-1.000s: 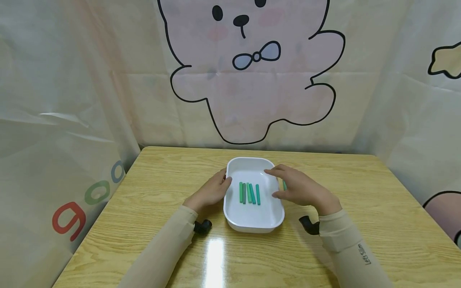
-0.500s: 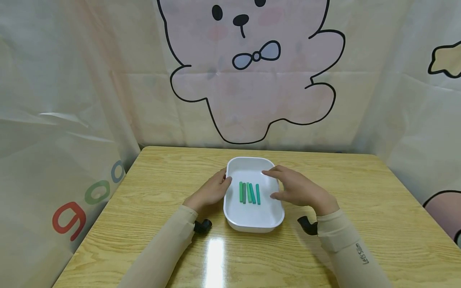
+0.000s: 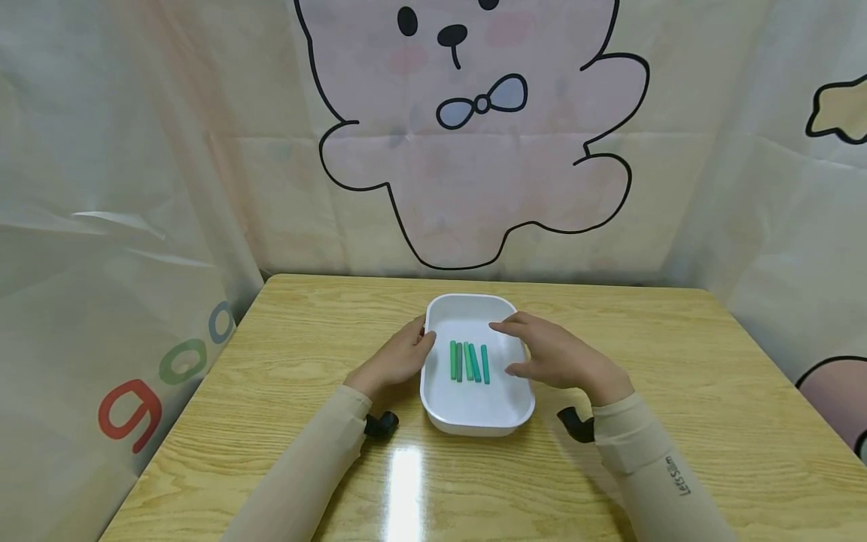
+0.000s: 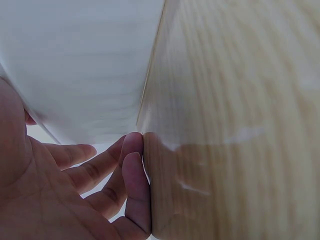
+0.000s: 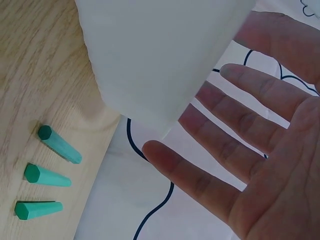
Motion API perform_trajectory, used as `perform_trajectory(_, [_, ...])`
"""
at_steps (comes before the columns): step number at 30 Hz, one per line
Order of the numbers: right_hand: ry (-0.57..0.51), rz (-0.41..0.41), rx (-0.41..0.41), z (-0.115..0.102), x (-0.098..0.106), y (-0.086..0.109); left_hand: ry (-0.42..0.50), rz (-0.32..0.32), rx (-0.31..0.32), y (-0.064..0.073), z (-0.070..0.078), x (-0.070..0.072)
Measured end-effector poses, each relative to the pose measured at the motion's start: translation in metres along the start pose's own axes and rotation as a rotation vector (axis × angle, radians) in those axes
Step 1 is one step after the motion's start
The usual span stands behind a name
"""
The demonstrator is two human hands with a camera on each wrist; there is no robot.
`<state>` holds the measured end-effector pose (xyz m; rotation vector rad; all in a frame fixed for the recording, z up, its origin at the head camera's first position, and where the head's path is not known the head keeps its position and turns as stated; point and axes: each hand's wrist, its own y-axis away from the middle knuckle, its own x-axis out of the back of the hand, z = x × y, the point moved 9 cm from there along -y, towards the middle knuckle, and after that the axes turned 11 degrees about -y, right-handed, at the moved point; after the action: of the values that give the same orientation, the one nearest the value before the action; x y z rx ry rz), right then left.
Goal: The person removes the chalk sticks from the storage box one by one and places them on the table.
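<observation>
A white rectangular tray [image 3: 474, 410] stands on the wooden table, with several green sticks [image 3: 468, 362] side by side inside. My left hand [image 3: 395, 357] holds the tray's left side, thumb at the rim and the other fingers low against the outer wall. In the left wrist view those fingers [image 4: 132, 187] are bent close to the tabletop. My right hand [image 3: 565, 354] hovers at the right rim, thumb and forefinger apart over the tray. The right wrist view shows its fingers [image 5: 220, 145] spread and nearly straight beside the tray's wall, holding nothing.
Three more green six-sided sticks [image 5: 47, 175] lie on the table to the right of the tray, hidden behind my right hand in the head view. The wooden tabletop [image 3: 325, 316] ends at a curtain [image 3: 460, 188] printed with a cartoon bear.
My right hand has shifted slightly left over the tray's rim. A green stick glimpsed beside it a second ago is hidden now. The left hand and tray have stayed put.
</observation>
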<state>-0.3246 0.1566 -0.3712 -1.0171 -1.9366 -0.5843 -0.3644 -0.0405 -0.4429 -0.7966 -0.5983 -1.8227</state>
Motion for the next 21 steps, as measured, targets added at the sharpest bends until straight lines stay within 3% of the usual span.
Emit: perform_trajectory(21, [-0.001,-0.023,-0.004,0.0032,-0.0096,-0.0057,-0.002,-0.001,0.006,-0.0012,-0.0016,-0.0009])
